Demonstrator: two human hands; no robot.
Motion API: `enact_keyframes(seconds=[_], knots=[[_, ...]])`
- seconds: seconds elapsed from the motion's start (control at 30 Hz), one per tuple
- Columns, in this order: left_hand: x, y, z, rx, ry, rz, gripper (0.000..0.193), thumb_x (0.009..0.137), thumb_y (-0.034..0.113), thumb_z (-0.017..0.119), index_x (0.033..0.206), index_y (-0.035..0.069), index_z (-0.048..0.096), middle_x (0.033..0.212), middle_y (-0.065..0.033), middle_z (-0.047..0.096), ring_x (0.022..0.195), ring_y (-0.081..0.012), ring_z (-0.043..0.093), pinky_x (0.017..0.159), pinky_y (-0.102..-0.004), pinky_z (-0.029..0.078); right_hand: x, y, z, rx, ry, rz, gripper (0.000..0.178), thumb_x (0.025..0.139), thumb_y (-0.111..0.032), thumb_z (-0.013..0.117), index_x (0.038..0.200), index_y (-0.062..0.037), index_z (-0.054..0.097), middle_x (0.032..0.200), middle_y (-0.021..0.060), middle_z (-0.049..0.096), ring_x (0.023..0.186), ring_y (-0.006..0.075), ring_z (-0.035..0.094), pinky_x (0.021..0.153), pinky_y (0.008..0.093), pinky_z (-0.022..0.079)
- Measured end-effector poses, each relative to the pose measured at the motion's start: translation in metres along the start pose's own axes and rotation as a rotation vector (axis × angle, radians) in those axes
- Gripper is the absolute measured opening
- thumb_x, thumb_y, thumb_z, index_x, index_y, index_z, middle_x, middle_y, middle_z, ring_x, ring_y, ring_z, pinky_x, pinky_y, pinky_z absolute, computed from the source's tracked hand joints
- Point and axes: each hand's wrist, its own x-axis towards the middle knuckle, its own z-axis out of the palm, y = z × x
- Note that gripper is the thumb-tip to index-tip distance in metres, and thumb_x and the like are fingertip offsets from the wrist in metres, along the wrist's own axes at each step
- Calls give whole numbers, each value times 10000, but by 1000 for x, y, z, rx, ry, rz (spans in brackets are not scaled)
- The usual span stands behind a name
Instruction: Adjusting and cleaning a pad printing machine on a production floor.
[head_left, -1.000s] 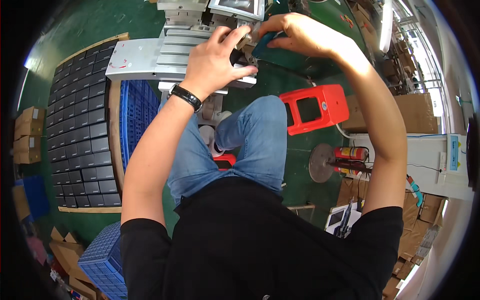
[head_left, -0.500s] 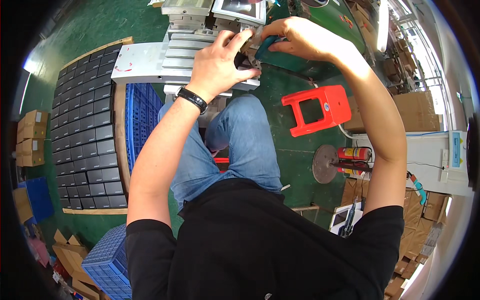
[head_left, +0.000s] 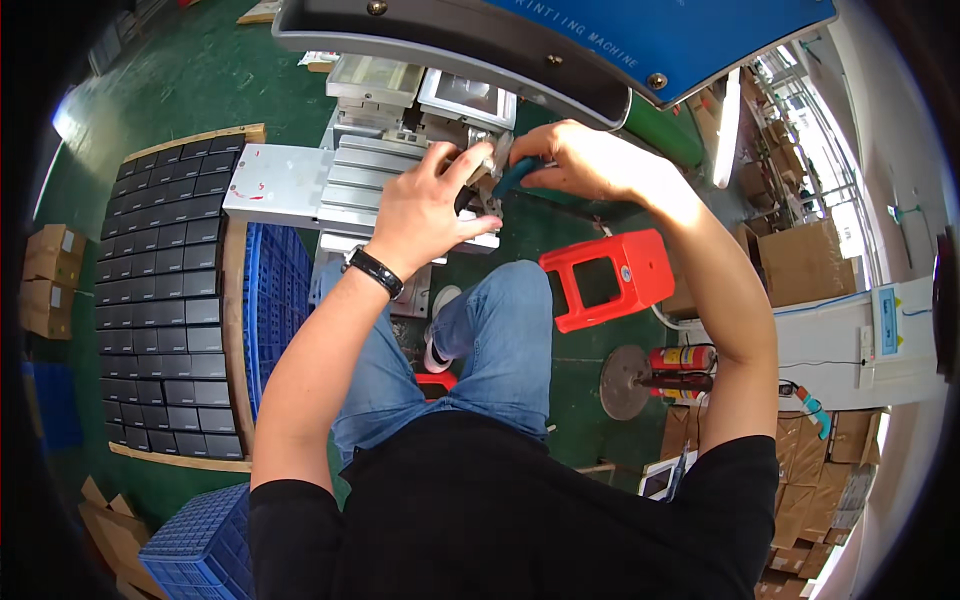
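Observation:
My left hand (head_left: 425, 200), with a black watch on its wrist, pinches a small dark part at the front of a grey metal machine table (head_left: 300, 185). My right hand (head_left: 585, 160) is closed on a teal-handled hand tool (head_left: 515, 175) whose tip meets the same spot between the two hands. Above them hangs the blue and grey machine head (head_left: 560, 45). The small part is mostly hidden by my fingers.
A wooden board with rows of several dark flat pieces (head_left: 170, 300) lies at the left, beside a blue plastic crate (head_left: 275, 300). A red plastic stool (head_left: 605, 280) stands right of my knee. A fire extinguisher (head_left: 680, 360) and cardboard boxes (head_left: 805, 265) are at the right.
The view has tilted down and the machine head now fills the top. Both hands stay together at the same spot on the machine table.

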Motion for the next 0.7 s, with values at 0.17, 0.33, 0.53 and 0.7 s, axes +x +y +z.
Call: enact_keyframes(seconds=[0.17, 0.33, 0.53, 0.7], knots=[[0, 2, -1, 5, -11, -12, 969, 723, 536, 987, 1548, 239, 575, 1359, -89, 655, 1068, -352, 757, 850, -481, 638, 0, 4, 6, -64, 30, -11, 334, 999, -196, 793, 1282, -31, 728, 1114, 212, 769, 1047, 420, 742, 913, 467, 594], [1, 1, -2, 2, -19, -13, 971, 721, 519, 993, 1551, 242, 574, 1360, -87, 653, 1070, -347, 758, 855, -479, 639, 5, 3, 7, -141, 6, 127, 390, 964, -334, 825, 1246, -77, 750, 1017, 239, 783, 1000, 432, 778, 886, 506, 617], [0, 1, -1, -15, -29, -19, 979, 719, 502, 995, 1568, 271, 566, 1340, -73, 654, 1046, -338, 768, 859, -468, 641, -1, -10, 7, -52, 9, 158, 325, 1007, -300, 804, 1059, 7, 710, 786, 236, 702, 760, 444, 689, 738, 497, 548], [-1, 1, -1, -6, -20, -23, 977, 723, 499, 990, 1576, 285, 564, 1322, -63, 654, 1026, -330, 775, 849, -462, 644, 3, -27, 14, -189, 82, 218, 379, 1012, -366, 796, 1018, 4, 712, 785, 249, 716, 800, 464, 725, 739, 536, 561]])
